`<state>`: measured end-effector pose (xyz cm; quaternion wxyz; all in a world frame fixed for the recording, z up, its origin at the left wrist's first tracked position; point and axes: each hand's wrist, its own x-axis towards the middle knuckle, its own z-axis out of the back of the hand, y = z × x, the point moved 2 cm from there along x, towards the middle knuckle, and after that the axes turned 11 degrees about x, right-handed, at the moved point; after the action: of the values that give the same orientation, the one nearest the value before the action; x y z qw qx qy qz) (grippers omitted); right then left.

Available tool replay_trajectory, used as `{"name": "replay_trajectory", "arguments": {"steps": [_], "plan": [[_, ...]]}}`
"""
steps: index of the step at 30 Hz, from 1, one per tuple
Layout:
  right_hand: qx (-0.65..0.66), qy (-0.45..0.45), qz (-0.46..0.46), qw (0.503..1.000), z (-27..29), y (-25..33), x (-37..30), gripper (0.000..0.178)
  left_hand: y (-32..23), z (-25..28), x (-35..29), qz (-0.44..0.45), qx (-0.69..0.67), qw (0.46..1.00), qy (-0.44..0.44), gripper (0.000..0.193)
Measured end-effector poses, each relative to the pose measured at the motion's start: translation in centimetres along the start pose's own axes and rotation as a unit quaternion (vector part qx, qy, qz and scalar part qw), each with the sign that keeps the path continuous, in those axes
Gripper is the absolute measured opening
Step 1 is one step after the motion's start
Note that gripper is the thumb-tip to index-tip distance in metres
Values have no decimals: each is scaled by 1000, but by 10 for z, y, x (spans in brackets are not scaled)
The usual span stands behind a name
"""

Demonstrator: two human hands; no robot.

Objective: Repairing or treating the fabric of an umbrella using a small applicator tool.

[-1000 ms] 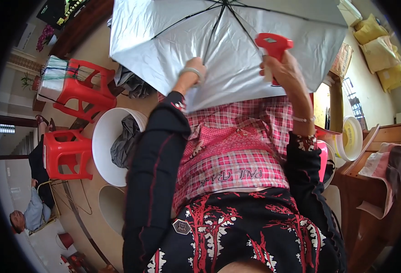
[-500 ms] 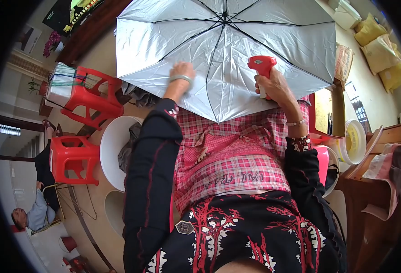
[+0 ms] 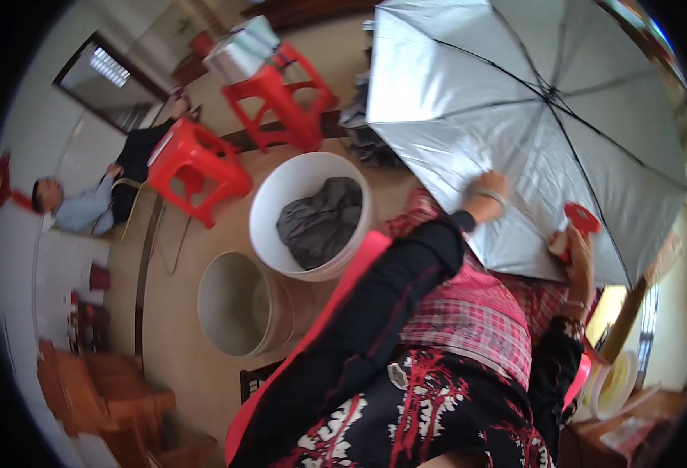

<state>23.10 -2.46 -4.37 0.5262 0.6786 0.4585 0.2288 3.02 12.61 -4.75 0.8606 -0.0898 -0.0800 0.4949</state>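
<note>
An opened silver umbrella (image 3: 452,86) with black ribs meeting at a hub lies spread in front of me, its near edge over my lap. My left hand (image 3: 490,189), a bracelet at its wrist, is at the left part of the silver canopy; its fingers are blurred and I cannot make out their grip. In my right hand (image 3: 580,253) is a red tagging gun (image 3: 583,219), with my fingers wrapped round its handle, close over the near right part of the canopy. A pink checked cloth (image 3: 468,316) covers my lap.
Left of me stand a white bucket (image 3: 261,226) holding dark grey fabric (image 3: 324,222) and another pale bucket (image 3: 212,308). Beyond are two red stools (image 3: 191,168), one bearing a white bundle. A person (image 3: 86,214) sits at far left. A yellowish-white bucket (image 3: 616,382) stands right.
The view has swung left, so the umbrella and both hands appear farther right and the buckets show more fully. The tagging gun stays in my right hand; my left hand stays at the canopy.
</note>
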Motion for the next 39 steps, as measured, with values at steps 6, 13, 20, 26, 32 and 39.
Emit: {"name": "replay_trajectory", "arguments": {"steps": [6, 13, 20, 26, 32, 39], "plan": [[105, -37, -75, 991, 34, -5, 5, 24, -75, -29, 2, 19, -54, 998, 24, 25], [83, -30, -48, 995, 24, 0, 2, 27, -82, -41, 0, -15, -8, 1000, 2, 22], [74, -35, -36, 996, -6, -2, -4, 28, -58, -68, 11, 94, -91, 986, -100, 18], [65, -32, -31, 997, -12, 13, -17, 21, -65, -56, 6, 63, -58, 992, -87, 18], [70, -36, -38, 996, -11, 11, -16, 22, -64, -57, 7, 40, -38, 995, -77, 17], [48, -36, -46, 997, -15, 10, -17, 23, -58, -64, 5, 35, 2, 992, -121, 17]]}}
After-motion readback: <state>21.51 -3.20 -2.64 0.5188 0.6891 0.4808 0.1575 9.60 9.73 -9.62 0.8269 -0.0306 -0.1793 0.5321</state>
